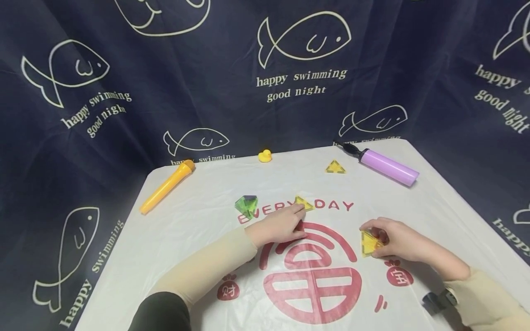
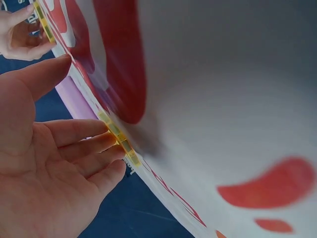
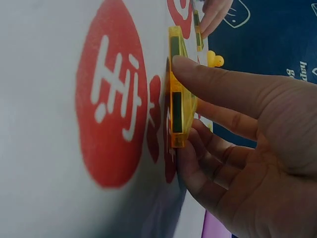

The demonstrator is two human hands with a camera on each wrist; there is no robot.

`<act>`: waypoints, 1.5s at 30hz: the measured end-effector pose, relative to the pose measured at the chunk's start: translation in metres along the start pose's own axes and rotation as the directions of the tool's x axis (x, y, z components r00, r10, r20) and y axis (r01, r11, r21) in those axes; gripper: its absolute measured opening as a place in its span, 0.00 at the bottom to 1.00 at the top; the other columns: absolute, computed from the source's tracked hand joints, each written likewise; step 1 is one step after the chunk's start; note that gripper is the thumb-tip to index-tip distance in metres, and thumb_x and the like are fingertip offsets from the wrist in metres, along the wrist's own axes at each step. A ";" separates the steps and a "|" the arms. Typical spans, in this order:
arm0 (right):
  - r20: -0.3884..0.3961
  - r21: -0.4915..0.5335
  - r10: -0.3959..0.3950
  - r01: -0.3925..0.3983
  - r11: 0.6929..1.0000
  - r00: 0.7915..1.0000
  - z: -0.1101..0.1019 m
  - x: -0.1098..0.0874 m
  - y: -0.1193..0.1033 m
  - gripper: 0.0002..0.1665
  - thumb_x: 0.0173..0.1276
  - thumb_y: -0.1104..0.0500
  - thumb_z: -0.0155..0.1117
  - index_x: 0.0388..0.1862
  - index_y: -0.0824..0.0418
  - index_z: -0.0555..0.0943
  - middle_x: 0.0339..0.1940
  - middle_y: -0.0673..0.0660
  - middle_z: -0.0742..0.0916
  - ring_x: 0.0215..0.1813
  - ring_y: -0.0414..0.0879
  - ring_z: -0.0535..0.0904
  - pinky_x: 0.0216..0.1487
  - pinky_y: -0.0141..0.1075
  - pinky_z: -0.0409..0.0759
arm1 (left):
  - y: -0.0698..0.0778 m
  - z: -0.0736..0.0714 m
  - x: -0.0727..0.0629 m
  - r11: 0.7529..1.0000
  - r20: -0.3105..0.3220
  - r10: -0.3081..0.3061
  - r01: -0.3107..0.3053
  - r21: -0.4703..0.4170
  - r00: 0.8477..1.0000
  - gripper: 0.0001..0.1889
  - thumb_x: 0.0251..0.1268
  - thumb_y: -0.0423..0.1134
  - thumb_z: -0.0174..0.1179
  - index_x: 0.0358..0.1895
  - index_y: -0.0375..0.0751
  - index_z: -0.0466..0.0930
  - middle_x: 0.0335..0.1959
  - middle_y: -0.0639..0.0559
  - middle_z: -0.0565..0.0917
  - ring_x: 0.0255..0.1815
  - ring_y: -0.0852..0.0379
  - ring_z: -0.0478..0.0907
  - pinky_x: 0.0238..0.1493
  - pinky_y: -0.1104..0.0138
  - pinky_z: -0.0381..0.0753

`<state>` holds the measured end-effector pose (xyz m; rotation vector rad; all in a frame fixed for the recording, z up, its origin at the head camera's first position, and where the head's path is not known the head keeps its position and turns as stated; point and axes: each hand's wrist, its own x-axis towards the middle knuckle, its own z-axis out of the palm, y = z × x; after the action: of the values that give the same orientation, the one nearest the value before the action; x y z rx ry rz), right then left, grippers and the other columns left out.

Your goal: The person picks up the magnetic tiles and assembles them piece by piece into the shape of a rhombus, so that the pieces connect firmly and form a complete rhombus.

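Observation:
My left hand [image 1: 279,225] has its fingertips on a yellow triangular magnetic tile [image 1: 304,203] lying on the table by the printed word DAY. In the left wrist view those fingers [image 2: 84,148] are nearly straight against the tile's edge, and the thumb stands apart. My right hand [image 1: 395,239] pinches a second yellow triangular magnetic tile [image 1: 370,242] between thumb and fingers, right of the big red print. The right wrist view shows this tile [image 3: 177,99] edge-on, with dark strips along its side. A green faceted piece [image 1: 247,207] with a dark top sits left of the first tile.
Along the back of the white-covered table [image 1: 198,184] are an orange microphone-shaped toy [image 1: 167,186], a yellow rubber duck [image 1: 265,156], another yellow triangular tile [image 1: 335,166] and a purple hand pump [image 1: 389,168]. Dark blue fish-print curtain [image 1: 240,105] hangs behind the table.

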<state>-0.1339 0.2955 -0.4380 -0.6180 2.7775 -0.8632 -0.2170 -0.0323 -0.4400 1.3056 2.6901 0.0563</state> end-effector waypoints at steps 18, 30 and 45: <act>-0.115 -0.023 0.072 -0.075 0.997 0.991 0.013 0.062 -0.019 0.39 0.49 0.64 0.85 0.59 0.68 0.77 0.50 0.69 0.85 0.52 0.64 0.82 0.53 0.58 0.81 | -0.009 -0.001 -0.014 0.999 -0.051 0.031 -0.032 -0.021 0.998 0.23 0.73 0.51 0.63 0.61 0.38 0.79 0.70 0.43 0.73 0.71 0.51 0.70 0.73 0.67 0.64; -0.154 0.157 0.097 -0.072 0.985 0.983 0.020 0.111 -0.022 0.32 0.54 0.71 0.76 0.59 0.69 0.75 0.34 0.57 0.84 0.35 0.45 0.79 0.37 0.38 0.77 | -0.008 -0.001 -0.017 1.000 -0.032 0.012 -0.013 -0.024 0.999 0.25 0.73 0.52 0.62 0.64 0.38 0.77 0.70 0.44 0.73 0.71 0.52 0.70 0.72 0.67 0.65; -0.330 0.178 0.097 -0.039 0.983 0.939 0.036 0.159 -0.033 0.31 0.53 0.74 0.74 0.56 0.68 0.74 0.30 0.57 0.85 0.32 0.47 0.80 0.33 0.38 0.78 | -0.008 -0.006 -0.017 1.000 -0.048 0.024 -0.023 0.006 0.999 0.24 0.72 0.52 0.63 0.62 0.38 0.78 0.68 0.44 0.75 0.69 0.52 0.72 0.71 0.67 0.67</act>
<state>-0.2564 0.1838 -0.4545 -0.3703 2.9536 -1.2818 -0.2133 -0.0504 -0.4330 1.3543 2.7164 0.0843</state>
